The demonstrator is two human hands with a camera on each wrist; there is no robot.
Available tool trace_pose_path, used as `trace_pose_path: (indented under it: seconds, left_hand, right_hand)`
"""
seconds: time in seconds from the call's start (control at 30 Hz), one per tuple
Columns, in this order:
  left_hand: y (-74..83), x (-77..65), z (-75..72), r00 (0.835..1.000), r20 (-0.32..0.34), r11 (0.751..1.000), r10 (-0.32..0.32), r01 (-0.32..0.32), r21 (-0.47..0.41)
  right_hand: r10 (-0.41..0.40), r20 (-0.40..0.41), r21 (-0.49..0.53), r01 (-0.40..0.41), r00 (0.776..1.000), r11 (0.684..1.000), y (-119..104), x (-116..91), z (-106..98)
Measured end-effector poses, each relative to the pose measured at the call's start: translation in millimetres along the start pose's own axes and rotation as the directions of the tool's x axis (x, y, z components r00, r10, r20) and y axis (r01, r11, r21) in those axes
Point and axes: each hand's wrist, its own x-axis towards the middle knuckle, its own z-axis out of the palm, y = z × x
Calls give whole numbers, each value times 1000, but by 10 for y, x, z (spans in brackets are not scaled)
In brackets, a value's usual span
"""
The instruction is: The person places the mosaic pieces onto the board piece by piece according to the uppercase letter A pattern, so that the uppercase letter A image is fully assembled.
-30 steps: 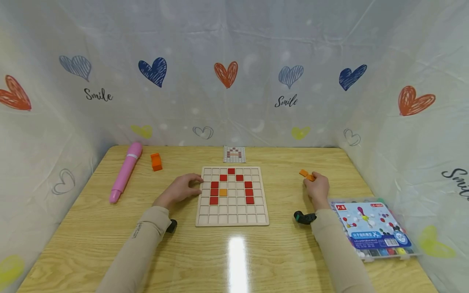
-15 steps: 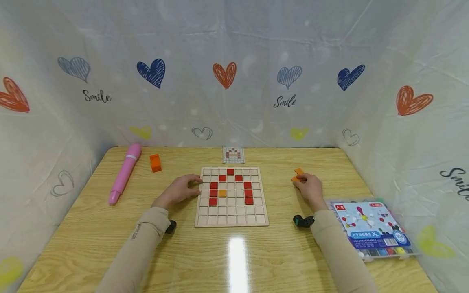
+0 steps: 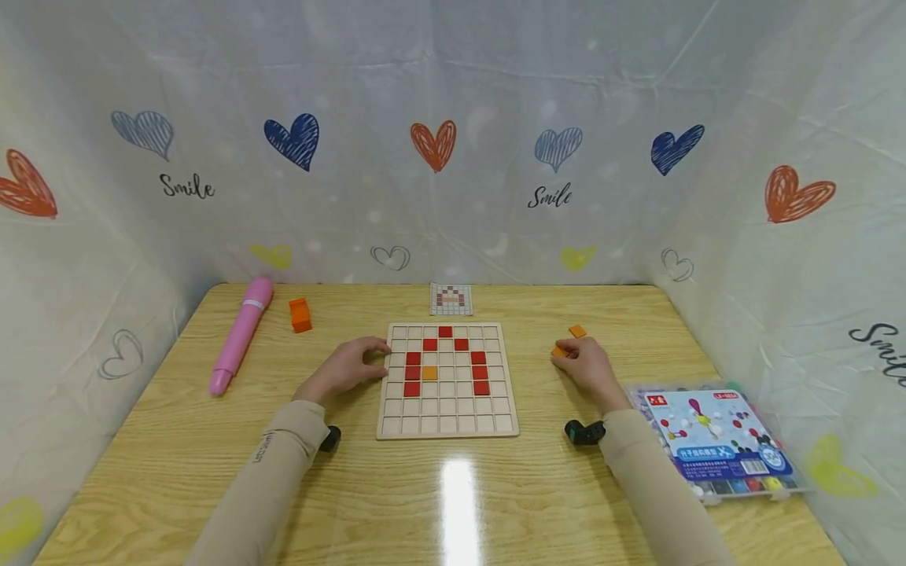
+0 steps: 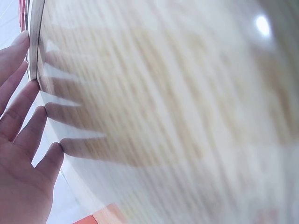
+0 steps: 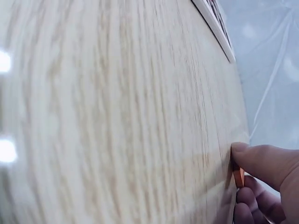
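A square wooden grid board (image 3: 446, 425) lies mid-table in the head view. Several red tiles (image 3: 479, 373) form an arch in its cells, and one orange tile (image 3: 429, 373) lies inside the arch at the left. My left hand (image 3: 347, 368) rests against the board's left edge; its fingers (image 4: 30, 133) reach out straight in the left wrist view. To the right of the board, my right hand (image 3: 591, 369) pinches an orange tile (image 5: 239, 177) between thumb and fingers, low over the table. Another orange tile (image 3: 577, 332) lies just beyond that hand.
A small pattern card (image 3: 451, 299) lies behind the board. At the left are a pink marker-shaped tube (image 3: 243, 334) and a small orange block (image 3: 300, 315). A clear plastic box (image 3: 725, 440) with a printed sheet lies by the right forearm. A printed curtain surrounds the table.
My right hand has moved left toward the board, sliding one orange tile apart from the other, which stays behind on the table. The left hand keeps its place at the board's edge.
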Motion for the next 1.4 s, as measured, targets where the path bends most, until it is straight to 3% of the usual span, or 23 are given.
trace_pose_path:
  seconds: [0.43,0.9,1.4]
  left_hand:
    - [-6,-5,-7,1000,-4,1000,1,-1,1]
    - [-34,6,8,1000,-16,1000,22,-22,3]
    - [-38,5,4,1000,-22,1000,16,-16,-12]
  right_hand:
    - [-78,-34,-86,75,996,993,11,-17,20]
    - [-96,-61,-96,90,993,991,-33,-52,32]
    - [-92,-38,-107,87,995,990,-13,-46,41]
